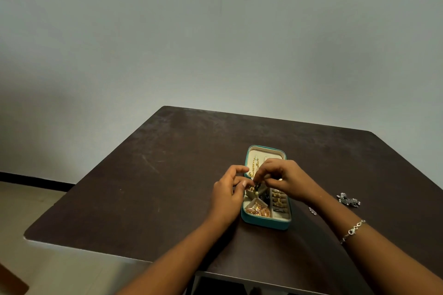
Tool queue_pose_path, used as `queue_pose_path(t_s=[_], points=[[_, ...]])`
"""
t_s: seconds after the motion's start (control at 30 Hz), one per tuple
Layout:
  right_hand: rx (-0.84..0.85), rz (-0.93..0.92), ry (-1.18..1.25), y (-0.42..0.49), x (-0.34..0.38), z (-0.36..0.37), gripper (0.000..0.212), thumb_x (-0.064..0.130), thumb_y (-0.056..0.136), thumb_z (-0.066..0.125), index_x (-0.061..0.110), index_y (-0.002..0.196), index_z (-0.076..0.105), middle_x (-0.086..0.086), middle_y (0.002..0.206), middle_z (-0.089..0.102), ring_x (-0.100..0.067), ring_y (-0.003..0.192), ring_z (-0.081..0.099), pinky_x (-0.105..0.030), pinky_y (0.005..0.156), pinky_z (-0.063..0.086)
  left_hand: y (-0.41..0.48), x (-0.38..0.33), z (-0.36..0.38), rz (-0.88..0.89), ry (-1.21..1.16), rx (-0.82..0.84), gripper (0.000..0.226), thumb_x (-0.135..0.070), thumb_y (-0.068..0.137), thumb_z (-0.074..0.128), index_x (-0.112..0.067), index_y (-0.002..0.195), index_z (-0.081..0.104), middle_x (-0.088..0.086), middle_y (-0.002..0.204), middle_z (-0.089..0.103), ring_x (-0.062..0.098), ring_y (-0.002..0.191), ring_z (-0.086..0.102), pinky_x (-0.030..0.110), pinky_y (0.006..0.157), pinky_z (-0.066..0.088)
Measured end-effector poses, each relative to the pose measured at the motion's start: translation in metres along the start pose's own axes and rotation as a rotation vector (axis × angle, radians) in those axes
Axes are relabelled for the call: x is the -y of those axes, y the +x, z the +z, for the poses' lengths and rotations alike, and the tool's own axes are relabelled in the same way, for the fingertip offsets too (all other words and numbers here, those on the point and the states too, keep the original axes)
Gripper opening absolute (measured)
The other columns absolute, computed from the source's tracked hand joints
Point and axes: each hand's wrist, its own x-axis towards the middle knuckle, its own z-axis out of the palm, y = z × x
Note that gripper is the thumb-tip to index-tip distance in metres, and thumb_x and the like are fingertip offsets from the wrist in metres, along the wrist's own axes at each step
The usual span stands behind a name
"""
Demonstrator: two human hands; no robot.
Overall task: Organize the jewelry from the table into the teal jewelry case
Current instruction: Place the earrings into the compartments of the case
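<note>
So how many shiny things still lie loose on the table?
2: a silver cluster right of the teal case, and a small silver piece between them. More may be hidden.

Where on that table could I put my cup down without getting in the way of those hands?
Bare table runs wide left of the teal jewelry case and along the far edge behind its lid. Crowded: over the case, where left hand and right hand pinch a small dark piece, and right of it, where silver jewelry lies.
</note>
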Motion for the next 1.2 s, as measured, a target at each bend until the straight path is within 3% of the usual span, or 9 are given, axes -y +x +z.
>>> queue_pose_path(t_s=[0.1, 0.17, 0.23, 0.43, 0.57, 0.77, 0.97, 1.2], points=[[0.017, -0.019, -0.046, 0.002, -0.004, -0.003, 0.025, -0.004, 0.081, 0.058, 0.018, 0.083, 0.069, 0.008, 0.087, 0.061, -0.008, 0.082, 0.061, -0.022, 0.072, 0.052, -0.001, 0.005, 0.000, 0.011, 0.076, -0.043, 0.026, -0.001, 0.090, 0.048, -0.020, 0.106, 0.056, 0.000, 0.101, 0.068, 0.003, 0.094, 0.061, 0.021, 0.084, 0.050], [0.040, -0.038, -0.083, 0.004, -0.005, -0.005, 0.023, -0.004, 0.080, 0.058, 0.016, 0.082, 0.070, 0.009, 0.086, 0.061, -0.008, 0.082, 0.061, -0.019, 0.072, 0.050, -0.002, 0.011, 0.001, 0.016, 0.162, -0.085, 0.027, -0.004, 0.089, 0.050, -0.023, 0.106, 0.056, -0.002, 0.109, 0.061, -0.004, 0.094, 0.053, 0.005, 0.078, 0.043], [0.073, -0.054, -0.132, 0.006, -0.007, -0.006, 0.021, -0.003, 0.080, 0.058, 0.014, 0.083, 0.070, 0.005, 0.088, 0.061, -0.009, 0.083, 0.060, -0.018, 0.073, 0.049, -0.005, 0.015, 0.002, 0.007, 0.200, -0.090, 0.027, -0.007, 0.090, 0.051, -0.024, 0.110, 0.056, -0.004, 0.114, 0.054, -0.007, 0.091, 0.048, 0.000, 0.071, 0.038], [0.255, -0.131, -0.413, 0.014, -0.009, -0.009, 0.012, 0.013, 0.085, 0.061, 0.015, 0.094, 0.069, 0.000, 0.106, 0.062, -0.010, 0.094, 0.057, -0.026, 0.082, 0.050, -0.010, 0.020, 0.008, -0.007, 0.178, -0.064, 0.026, -0.008, 0.090, 0.051, -0.022, 0.113, 0.055, -0.001, 0.115, 0.052, -0.008, 0.088, 0.048, -0.003, 0.069, 0.037], [0.337, -0.215, -0.569, 0.021, -0.004, -0.012, 0.016, 0.019, 0.088, 0.058, 0.017, 0.101, 0.067, 0.001, 0.110, 0.061, -0.011, 0.103, 0.052, -0.026, 0.085, 0.046, -0.008, 0.025, 0.009, -0.034, 0.139, -0.047, 0.028, -0.007, 0.089, 0.053, -0.027, 0.108, 0.053, 0.001, 0.117, 0.057, 0.002, 0.099, 0.055, 0.003, 0.073, 0.043], [0.380, -0.299, -0.609, 0.027, -0.002, 0.001, 0.020, 0.018, 0.089, 0.056, 0.015, 0.105, 0.066, -0.001, 0.105, 0.061, -0.012, 0.098, 0.055, -0.020, 0.075, 0.042, -0.007, 0.028, 0.009, -0.038, 0.141, -0.042, 0.029, -0.005, 0.089, 0.053, -0.023, 0.111, 0.055, 0.001, 0.117, 0.058, 0.007, 0.107, 0.054, 0.006, 0.077, 0.043], [0.305, -0.244, -0.568, 0.021, 0.000, 0.010, 0.024, 0.012, 0.089, 0.052, 0.014, 0.111, 0.062, -0.004, 0.112, 0.059, -0.017, 0.101, 0.056, -0.030, 0.082, 0.049, -0.006, 0.030, 0.009, -0.035, 0.146, -0.052, 0.030, -0.004, 0.089, 0.050, -0.024, 0.111, 0.055, 0.001, 0.115, 0.059, 0.009, 0.106, 0.055, 0.019, 0.085, 0.047], [0.025, -0.160, -0.387, 0.001, -0.018, 0.007, 0.017, 0.012, 0.088, 0.057, 0.014, 0.103, 0.065, -0.002, 0.103, 0.063, -0.015, 0.092, 0.058, -0.022, 0.074, 0.046, -0.007, 0.029, 0.010, -0.026, 0.157, -0.088, 0.028, -0.003, 0.089, 0.048, -0.021, 0.109, 0.057, 0.002, 0.113, 0.060, 0.007, 0.103, 0.056, 0.021, 0.087, 0.047]])
